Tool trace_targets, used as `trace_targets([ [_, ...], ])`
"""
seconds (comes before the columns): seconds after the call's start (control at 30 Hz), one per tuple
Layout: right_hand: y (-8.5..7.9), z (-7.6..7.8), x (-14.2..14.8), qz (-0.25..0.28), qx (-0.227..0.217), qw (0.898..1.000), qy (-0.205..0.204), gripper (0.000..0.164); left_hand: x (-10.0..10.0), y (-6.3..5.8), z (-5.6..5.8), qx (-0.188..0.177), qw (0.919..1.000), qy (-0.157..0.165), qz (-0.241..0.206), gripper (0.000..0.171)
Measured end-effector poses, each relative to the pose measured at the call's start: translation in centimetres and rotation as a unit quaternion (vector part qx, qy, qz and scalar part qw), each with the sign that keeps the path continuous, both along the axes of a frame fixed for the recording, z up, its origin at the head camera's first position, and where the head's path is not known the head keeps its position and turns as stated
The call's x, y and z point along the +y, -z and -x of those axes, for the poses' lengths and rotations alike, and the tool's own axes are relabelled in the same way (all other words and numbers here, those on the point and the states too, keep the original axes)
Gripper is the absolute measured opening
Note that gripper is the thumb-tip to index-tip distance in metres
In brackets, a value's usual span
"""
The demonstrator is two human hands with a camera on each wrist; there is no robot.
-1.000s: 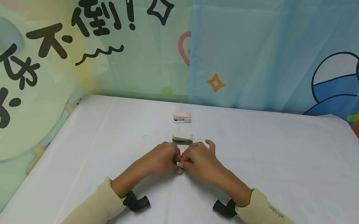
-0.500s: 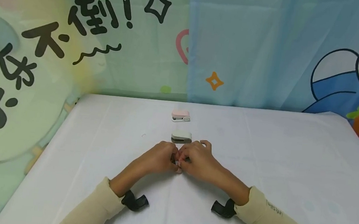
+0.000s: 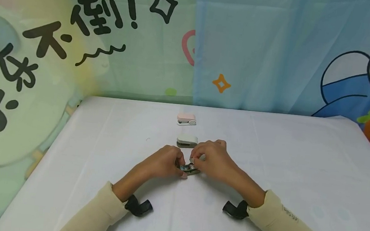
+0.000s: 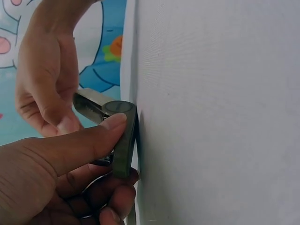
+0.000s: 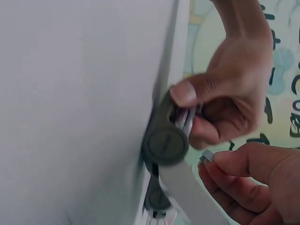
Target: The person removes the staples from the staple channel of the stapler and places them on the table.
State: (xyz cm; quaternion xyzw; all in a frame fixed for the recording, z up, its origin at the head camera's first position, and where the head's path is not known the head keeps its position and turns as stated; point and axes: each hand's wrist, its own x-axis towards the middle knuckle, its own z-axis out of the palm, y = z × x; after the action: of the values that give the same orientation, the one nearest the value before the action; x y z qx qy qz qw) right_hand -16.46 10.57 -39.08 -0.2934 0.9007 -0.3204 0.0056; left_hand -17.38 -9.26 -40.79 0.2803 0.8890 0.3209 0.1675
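Observation:
In the head view, my left hand grips an opened stapler with a dark green base, low over the white table. The left wrist view has the thumb pressing on its base beside the round hinge, while the pale top arm is swung away. My right hand is just right of and above the stapler. Between its thumb and forefinger it pinches a small grey strip of staples, apart from the stapler in the right wrist view.
A white and green stapler stands just beyond the hands, with a pink and white stapler farther back. One tiny bent staple lies to the left on the white tablecloth. A printed curtain hangs behind the table.
My right hand has drawn away to the right and up from the left hand, with the staples pinched in its fingers. The opened stapler now shows between the hands; the left hand barely moved.

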Motion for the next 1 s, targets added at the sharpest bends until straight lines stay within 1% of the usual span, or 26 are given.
trace_targets([
  [0.1, 0.1, 0.7, 0.5, 0.016, 0.007, 1.000, 0.013, 0.018, -0.1, 0.2, 0.1, 0.004, 0.9999, 0.000, 0.009, 0.018],
  [0.23, 0.4, 1.7, 1.3, 0.051, 0.008, 0.998, 0.027, 0.015, -0.3, 0.4, 0.2, 0.001, 0.9998, -0.002, 0.018, 0.019],
  [0.33, 0.5, 2.4, 1.9, 0.076, -0.001, 0.996, 0.041, 0.013, -0.4, 0.5, 0.1, -0.009, 0.9998, -0.006, 0.018, 0.020],
  [0.43, 0.4, 3.3, 2.6, 0.108, -0.020, 0.993, 0.053, 0.010, -0.5, 0.5, 0.1, -0.017, 0.9996, -0.009, 0.019, 0.020],
  [0.53, 0.2, 4.3, 3.5, 0.129, -0.043, 0.988, 0.075, 0.009, -0.6, 0.4, 0.1, -0.020, 0.9994, -0.013, 0.024, 0.020],
  [0.67, 0.3, 6.0, 4.8, 0.121, -0.073, 0.982, 0.124, 0.014, -0.6, 0.4, 0.2, -0.016, 0.9995, -0.009, 0.025, 0.020],
  [0.77, 0.7, 7.5, 5.5, 0.111, -0.084, 0.978, 0.153, 0.016, -0.5, 0.4, 0.3, -0.017, 0.9996, -0.005, 0.022, 0.020],
  [0.9, 1.0, 9.5, 5.7, 0.094, -0.085, 0.977, 0.173, 0.019, -0.5, 0.5, 0.4, -0.020, 0.9995, -0.005, 0.022, 0.020],
  [1.0, 1.2, 10.9, 5.7, 0.078, -0.097, 0.975, 0.185, 0.021, -0.5, 0.5, 0.4, -0.019, 0.9995, -0.007, 0.025, 0.020],
])
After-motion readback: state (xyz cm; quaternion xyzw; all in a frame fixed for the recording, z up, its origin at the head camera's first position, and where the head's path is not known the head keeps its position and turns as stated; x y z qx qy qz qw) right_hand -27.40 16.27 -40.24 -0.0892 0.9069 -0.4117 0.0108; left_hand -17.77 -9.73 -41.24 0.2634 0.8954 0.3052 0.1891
